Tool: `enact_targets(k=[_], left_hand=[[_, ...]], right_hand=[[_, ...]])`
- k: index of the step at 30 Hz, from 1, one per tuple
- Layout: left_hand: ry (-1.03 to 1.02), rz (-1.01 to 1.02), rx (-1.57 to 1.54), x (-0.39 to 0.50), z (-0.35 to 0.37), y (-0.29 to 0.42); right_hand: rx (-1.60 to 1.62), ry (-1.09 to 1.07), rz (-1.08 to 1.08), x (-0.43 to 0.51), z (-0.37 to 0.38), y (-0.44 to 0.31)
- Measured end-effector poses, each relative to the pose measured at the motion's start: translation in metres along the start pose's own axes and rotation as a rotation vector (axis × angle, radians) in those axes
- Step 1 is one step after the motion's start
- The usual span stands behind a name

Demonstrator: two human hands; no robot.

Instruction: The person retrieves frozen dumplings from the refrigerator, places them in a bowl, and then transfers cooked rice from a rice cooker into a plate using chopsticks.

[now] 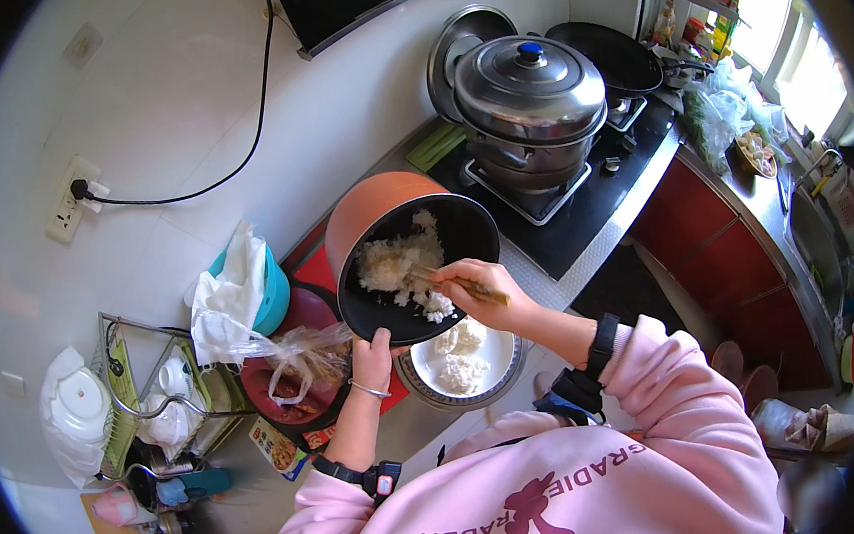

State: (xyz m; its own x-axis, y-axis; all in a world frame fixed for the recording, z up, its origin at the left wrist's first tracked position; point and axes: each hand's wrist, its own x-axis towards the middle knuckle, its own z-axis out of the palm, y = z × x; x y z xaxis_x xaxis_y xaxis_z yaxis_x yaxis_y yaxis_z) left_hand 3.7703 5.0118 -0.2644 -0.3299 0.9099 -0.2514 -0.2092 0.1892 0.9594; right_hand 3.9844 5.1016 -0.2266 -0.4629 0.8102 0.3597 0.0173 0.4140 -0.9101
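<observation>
My left hand (373,361) grips the near rim of a deep cooking pot (373,203), orange outside and black inside. The pot is tipped with its mouth facing me. Cooked white rice (393,262) clings in a clump to the inner wall, and a smaller lump lies close to the lower rim. In my right hand (485,292) are what look like wooden chopsticks (493,294), their tips in the rice. Below the pot's lip stands a white bowl (508,355) inside a wider metal rim. It holds mounds of rice (465,373); the pot hides its far side.
A lidded steel pot (534,100) stands on the gas hob (568,241), with a black wok (606,57) behind. To the left are a turquoise basin (273,294), a plastic bag of food (313,355) and a wire dish rack (167,408). A black cord (238,165) hangs along the wall.
</observation>
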Motion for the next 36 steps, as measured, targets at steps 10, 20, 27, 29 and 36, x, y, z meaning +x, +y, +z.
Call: enact_targets(k=[10, 20, 27, 29, 36], left_hand=[[-0.006, -0.005, -0.075, -0.005, 0.004, -0.002], [-0.091, 0.201, 0.064, 0.002, 0.000, -0.024], [0.000, 0.158, -0.005, 0.005, -0.002, -0.023], [0.002, 0.190, 0.109, 0.004, -0.003, -0.021], [-0.023, 0.429, 0.279, -0.004, -0.012, -0.033]], right_hand=[[-0.184, 0.063, 0.071, -0.003, -0.039, -0.025], [-0.286, 0.083, -0.004, -0.003, -0.025, -0.014], [-0.345, -0.098, -0.257, -0.023, -0.029, -0.021], [-0.351, -0.277, -0.298, -0.029, -0.036, -0.021], [0.219, -0.015, 0.336, -0.039, -0.058, -0.014]])
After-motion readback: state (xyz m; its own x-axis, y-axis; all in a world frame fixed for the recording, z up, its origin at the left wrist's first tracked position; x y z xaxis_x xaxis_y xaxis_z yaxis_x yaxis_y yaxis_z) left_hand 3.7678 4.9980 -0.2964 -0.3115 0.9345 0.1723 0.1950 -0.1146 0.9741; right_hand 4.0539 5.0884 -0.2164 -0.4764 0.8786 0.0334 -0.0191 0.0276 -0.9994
